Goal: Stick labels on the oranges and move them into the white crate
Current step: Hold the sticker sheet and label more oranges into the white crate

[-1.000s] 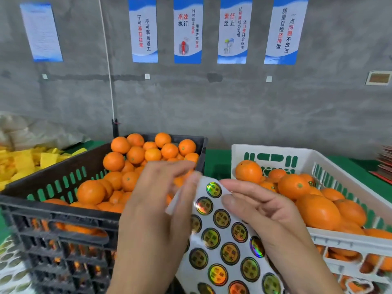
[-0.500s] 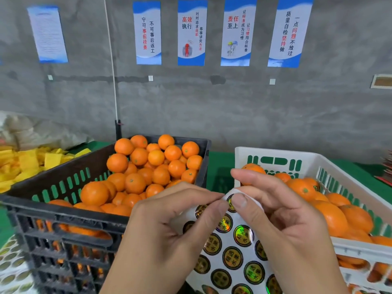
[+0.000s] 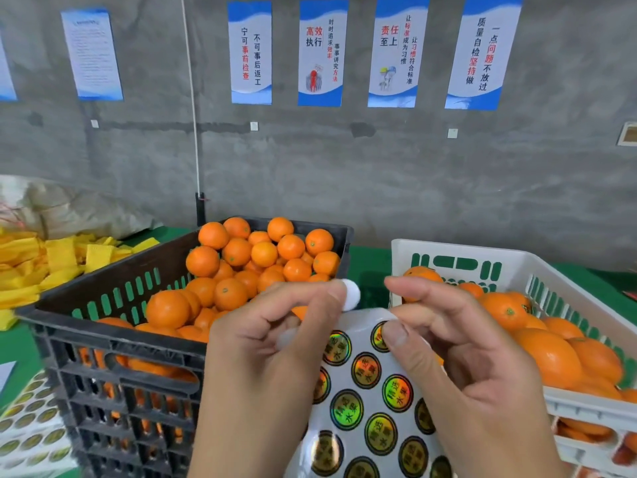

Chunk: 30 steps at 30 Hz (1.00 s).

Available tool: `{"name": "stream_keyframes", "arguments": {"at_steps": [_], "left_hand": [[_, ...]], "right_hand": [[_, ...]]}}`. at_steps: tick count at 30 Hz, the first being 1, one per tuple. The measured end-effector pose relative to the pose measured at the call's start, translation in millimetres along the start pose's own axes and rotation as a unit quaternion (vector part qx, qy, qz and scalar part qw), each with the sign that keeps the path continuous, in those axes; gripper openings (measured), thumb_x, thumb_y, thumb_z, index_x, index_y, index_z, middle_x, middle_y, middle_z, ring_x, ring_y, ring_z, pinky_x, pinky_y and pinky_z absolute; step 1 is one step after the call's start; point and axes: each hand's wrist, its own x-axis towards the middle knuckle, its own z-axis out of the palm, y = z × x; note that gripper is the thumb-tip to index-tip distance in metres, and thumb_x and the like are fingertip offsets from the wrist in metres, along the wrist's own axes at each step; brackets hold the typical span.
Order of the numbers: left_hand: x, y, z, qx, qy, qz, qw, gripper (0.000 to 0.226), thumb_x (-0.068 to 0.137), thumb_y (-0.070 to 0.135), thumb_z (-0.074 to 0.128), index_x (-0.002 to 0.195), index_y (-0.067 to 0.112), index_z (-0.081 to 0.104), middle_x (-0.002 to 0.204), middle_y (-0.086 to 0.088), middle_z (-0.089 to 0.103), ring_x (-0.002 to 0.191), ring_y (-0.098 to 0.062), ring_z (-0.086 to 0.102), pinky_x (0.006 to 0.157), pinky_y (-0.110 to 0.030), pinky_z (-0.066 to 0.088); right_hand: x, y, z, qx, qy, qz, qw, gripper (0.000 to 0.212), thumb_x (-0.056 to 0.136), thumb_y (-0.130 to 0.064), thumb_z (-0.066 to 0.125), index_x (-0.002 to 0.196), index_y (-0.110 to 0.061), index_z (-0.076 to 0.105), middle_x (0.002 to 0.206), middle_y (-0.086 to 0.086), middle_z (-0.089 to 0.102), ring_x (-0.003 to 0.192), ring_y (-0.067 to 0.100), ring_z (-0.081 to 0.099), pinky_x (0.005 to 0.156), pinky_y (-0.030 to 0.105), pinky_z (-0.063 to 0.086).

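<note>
Now the left hand [image 3: 272, 343] lifts a round label [image 3: 351, 294], white backing outward, off the glossy holographic sticker sheet [image 3: 365, 401], which half a second earlier it was still peeling. The right hand [image 3: 458, 353] pinches the sheet's top edge; unlabelled oranges [image 3: 241, 267] wait in the black slotted crate [image 3: 113, 343], left of the white plastic crate [image 3: 537, 270].

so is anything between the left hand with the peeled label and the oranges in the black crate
Nothing visible. The left hand pinches a round white-backed label just above the near side of the black plastic crate, and the piled oranges lie uncovered right behind it. The sheet of round holographic labels sits lower, in the right hand.
</note>
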Motion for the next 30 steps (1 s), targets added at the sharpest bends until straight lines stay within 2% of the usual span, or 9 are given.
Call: {"name": "stream_keyframes", "arguments": {"at_steps": [1, 3, 5, 8, 11, 13, 17, 21, 30], "left_hand": [[2, -2, -2, 0.031, 0.02, 0.023, 0.999, 0.006, 0.086, 0.043, 0.08, 0.085, 0.038, 0.083, 0.078, -0.004, 0.073, 0.074, -0.033, 0.066, 0.064, -0.037, 0.054], [6, -7, -9, 0.104, 0.057, 0.076, 0.99, 0.012, 0.089, 0.041, 0.072, 0.08, 0.038, 0.08, 0.075, 0.003, 0.067, 0.068, -0.014, 0.062, 0.061, -0.017, 0.046], [12, -8, -19, 0.169, 0.102, 0.093, 0.976, 0.014, 0.091, 0.038, 0.07, 0.078, 0.037, 0.075, 0.072, 0.008, 0.063, 0.07, -0.01, 0.059, 0.062, -0.007, 0.039], [22, -17, -43, 0.227, 0.162, 0.079, 0.957, 0.019, 0.092, 0.037, 0.071, 0.074, 0.041, 0.069, 0.07, 0.017, 0.06, 0.066, -0.004, 0.055, 0.058, -0.011, 0.037], [30, -26, -63, 0.286, 0.204, 0.058, 0.935, 0.024, 0.094, 0.038, 0.071, 0.072, 0.042, 0.064, 0.067, 0.014, 0.059, 0.07, -0.004, 0.056, 0.055, -0.022, 0.036], [33, -30, -68, 0.305, 0.221, 0.057, 0.924, 0.019, 0.095, 0.036, 0.07, 0.077, 0.039, 0.066, 0.074, 0.013, 0.06, 0.072, -0.005, 0.058, 0.056, -0.023, 0.039], [35, -34, -74, 0.324, 0.226, 0.067, 0.916, 0.01, 0.094, 0.036, 0.068, 0.087, 0.032, 0.073, 0.077, 0.014, 0.058, 0.069, -0.008, 0.054, 0.053, -0.025, 0.038], [39, -38, -88, 0.326, 0.227, 0.054, 0.916, 0.006, 0.092, 0.033, 0.072, 0.086, 0.034, 0.073, 0.077, 0.014, 0.057, 0.071, -0.008, 0.054, 0.051, -0.022, 0.036], [43, -52, -97, 0.302, 0.213, 0.116, 0.922, 0.006, 0.088, 0.027, 0.074, 0.085, 0.032, 0.074, 0.076, 0.015, 0.06, 0.067, -0.007, 0.056, 0.05, -0.038, 0.049]], "right_hand": [[-1, 0, 1, 0.001, -0.011, 0.004, 1.0, 0.041, 0.088, -0.047, 0.069, 0.128, -0.039, 0.065, 0.1, -0.002, 0.077, 0.094, 0.014, 0.073, 0.083, 0.024, 0.056], [-1, 0, 5, -0.006, -0.033, 0.019, 0.999, 0.04, 0.088, -0.048, 0.068, 0.127, -0.041, 0.064, 0.098, -0.002, 0.077, 0.094, 0.013, 0.072, 0.085, 0.023, 0.055], [4, 1, 14, -0.014, -0.061, 0.046, 0.997, 0.032, 0.091, -0.049, 0.067, 0.122, -0.045, 0.065, 0.099, -0.004, 0.077, 0.098, 0.011, 0.072, 0.088, 0.029, 0.055], [24, 12, 36, -0.069, -0.115, 0.066, 0.989, 0.017, 0.099, -0.039, 0.066, 0.115, -0.042, 0.069, 0.103, -0.013, 0.075, 0.103, 0.005, 0.069, 0.087, 0.024, 0.055], [61, 33, 62, -0.162, -0.175, 0.059, 0.969, 0.018, 0.097, -0.026, 0.07, 0.115, -0.028, 0.072, 0.104, -0.015, 0.074, 0.102, -0.001, 0.068, 0.089, 0.017, 0.053], [89, 49, 82, -0.235, -0.244, 0.081, 0.937, 0.027, 0.092, -0.022, 0.076, 0.119, -0.022, 0.071, 0.108, -0.013, 0.072, 0.1, -0.001, 0.066, 0.092, 0.021, 0.052], [137, 80, 119, -0.345, -0.369, 0.098, 0.858, 0.047, 0.09, -0.027, 0.078, 0.133, -0.018, 0.062, 0.124, 0.004, 0.067, 0.113, 0.019, 0.063, 0.1, 0.04, 0.053], [161, 111, 145, -0.433, -0.488, 0.129, 0.747, 0.06, 0.094, -0.028, 0.071, 0.149, -0.025, 0.047, 0.148, 0.008, 0.052, 0.132, 0.027, 0.052, 0.108, 0.046, 0.048], [177, 134, 175, -0.534, -0.574, 0.129, 0.608, 0.069, 0.097, -0.02, 0.064, 0.158, -0.025, 0.032, 0.154, 0.008, 0.045, 0.135, 0.03, 0.049, 0.108, 0.045, 0.046]]}}
